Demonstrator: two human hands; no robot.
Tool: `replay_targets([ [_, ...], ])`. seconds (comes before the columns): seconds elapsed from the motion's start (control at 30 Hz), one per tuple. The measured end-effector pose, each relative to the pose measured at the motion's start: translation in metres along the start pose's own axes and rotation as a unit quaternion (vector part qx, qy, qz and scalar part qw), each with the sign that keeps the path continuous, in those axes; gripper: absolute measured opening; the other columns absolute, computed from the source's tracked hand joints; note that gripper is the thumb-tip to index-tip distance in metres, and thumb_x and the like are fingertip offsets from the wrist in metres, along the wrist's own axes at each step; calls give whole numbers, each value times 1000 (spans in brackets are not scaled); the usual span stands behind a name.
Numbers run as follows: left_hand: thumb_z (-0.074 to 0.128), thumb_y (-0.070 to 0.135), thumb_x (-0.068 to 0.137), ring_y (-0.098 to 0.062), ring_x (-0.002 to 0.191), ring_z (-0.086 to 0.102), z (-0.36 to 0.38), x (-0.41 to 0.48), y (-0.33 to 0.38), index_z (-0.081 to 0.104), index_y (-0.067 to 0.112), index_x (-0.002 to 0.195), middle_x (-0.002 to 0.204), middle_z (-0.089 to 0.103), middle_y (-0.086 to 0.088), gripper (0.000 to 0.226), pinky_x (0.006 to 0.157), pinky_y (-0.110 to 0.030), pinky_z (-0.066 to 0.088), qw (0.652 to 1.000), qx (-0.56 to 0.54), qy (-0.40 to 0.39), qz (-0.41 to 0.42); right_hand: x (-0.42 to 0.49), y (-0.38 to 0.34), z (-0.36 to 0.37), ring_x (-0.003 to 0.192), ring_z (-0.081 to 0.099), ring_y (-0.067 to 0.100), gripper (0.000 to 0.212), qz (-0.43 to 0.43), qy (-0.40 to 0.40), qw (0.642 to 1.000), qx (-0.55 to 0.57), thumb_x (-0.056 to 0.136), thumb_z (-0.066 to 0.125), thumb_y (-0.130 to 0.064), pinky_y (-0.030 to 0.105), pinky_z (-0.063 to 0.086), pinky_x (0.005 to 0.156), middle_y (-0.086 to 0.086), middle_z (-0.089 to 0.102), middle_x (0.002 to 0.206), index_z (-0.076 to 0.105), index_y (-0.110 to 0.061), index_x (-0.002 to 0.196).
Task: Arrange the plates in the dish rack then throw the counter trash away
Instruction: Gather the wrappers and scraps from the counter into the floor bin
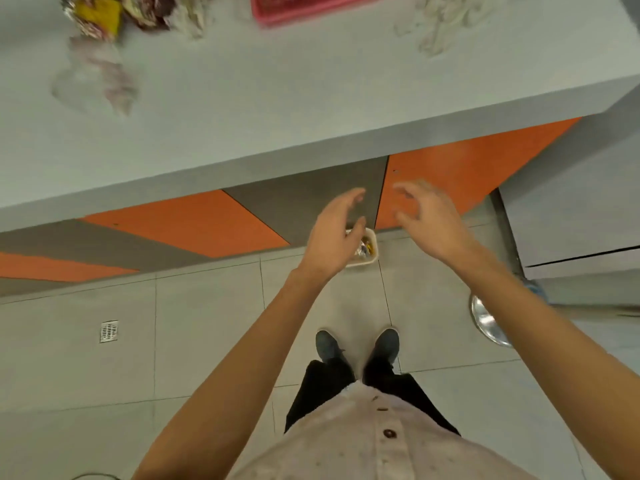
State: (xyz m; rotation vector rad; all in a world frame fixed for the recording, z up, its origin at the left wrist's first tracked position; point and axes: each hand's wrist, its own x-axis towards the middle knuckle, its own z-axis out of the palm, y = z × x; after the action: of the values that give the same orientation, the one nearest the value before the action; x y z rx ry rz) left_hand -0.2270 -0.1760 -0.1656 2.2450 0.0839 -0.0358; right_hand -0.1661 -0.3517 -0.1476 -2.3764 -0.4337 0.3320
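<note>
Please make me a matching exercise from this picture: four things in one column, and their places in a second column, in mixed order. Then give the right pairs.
Things
1. small white trash bin
2. pink plastic basket
3. square metal floor drain
4. round shiny metal dish

Places
A. set in the grey floor tiles, far left
B. on the tiles, partly behind the right forearm
C. on the grey counter, at the top edge
D. on the tiles, below the left hand and the right hand

Pairs: 1-D, 2-C, 3-A, 4-B
</note>
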Motion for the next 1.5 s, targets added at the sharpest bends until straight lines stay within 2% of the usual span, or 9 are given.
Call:
replay_targets([
  [0.23,55,15,90,-14,129,45,-36,21,22,50,18,136,140,50,0,46,103,-24,34,997,72,12,32,14,-24,-44,126,47,25,41,-34,20,999,-26,96,57,-25,23,28,99,10,53,136,55,-13,135],
  [0.4,55,14,89,-19,129,42,-53,81,23,51,17,133,143,45,-1,45,105,-30,36,984,158,-50,65,53,-17,-62,136,31,29,50,1,-20,996,-86,96,58,-29,36,30,108,12,44,143,45,-14,142],
  [0.67,52,26,96,-24,142,29,-75,192,41,20,19,154,159,25,-3,66,114,-38,30,960,214,-174,40,118,-9,-85,143,19,34,65,113,-110,970,-186,100,47,-38,47,26,115,14,28,155,22,-12,153],
  [0.8,47,23,96,-24,142,31,-67,217,38,13,18,155,160,23,-5,68,114,-35,30,910,315,-262,62,137,0,-85,143,21,34,64,148,-113,956,-228,100,44,-38,47,25,115,13,29,154,19,-11,153],
  [0.9,43,20,96,-27,130,45,-62,228,39,19,17,154,149,40,-9,62,105,-34,40,881,385,-256,101,151,0,-90,136,35,33,59,158,-104,957,-218,101,44,-33,43,32,110,14,41,145,24,-9,151],
  [1.07,40,16,96,-27,104,59,-67,252,44,40,16,142,119,60,-10,46,79,-31,43,877,402,-221,145,167,9,-101,130,47,28,59,174,-78,969,-160,98,48,-31,39,42,105,16,45,144,28,-14,152],
  [1.2,40,5,92,-29,103,58,-74,270,49,59,10,123,118,59,-12,36,81,-32,46,869,405,-250,135,173,15,-104,120,56,26,50,176,-65,970,-156,97,50,-27,37,47,100,14,55,134,43,-16,145],
  [1.33,43,9,92,-31,108,57,-72,280,53,60,8,124,125,56,-12,36,90,-37,50,862,384,-311,111,188,21,-114,107,60,26,44,163,-26,975,-152,94,52,-25,38,51,91,12,60,123,51,-18,137],
  [1.5,46,17,93,-30,112,55,-70,278,57,58,13,128,130,55,-11,38,94,-38,48,865,370,-330,84,222,26,-118,120,50,30,49,89,13,978,-191,94,55,-19,39,50,91,8,34,145,43,-14,142],
])
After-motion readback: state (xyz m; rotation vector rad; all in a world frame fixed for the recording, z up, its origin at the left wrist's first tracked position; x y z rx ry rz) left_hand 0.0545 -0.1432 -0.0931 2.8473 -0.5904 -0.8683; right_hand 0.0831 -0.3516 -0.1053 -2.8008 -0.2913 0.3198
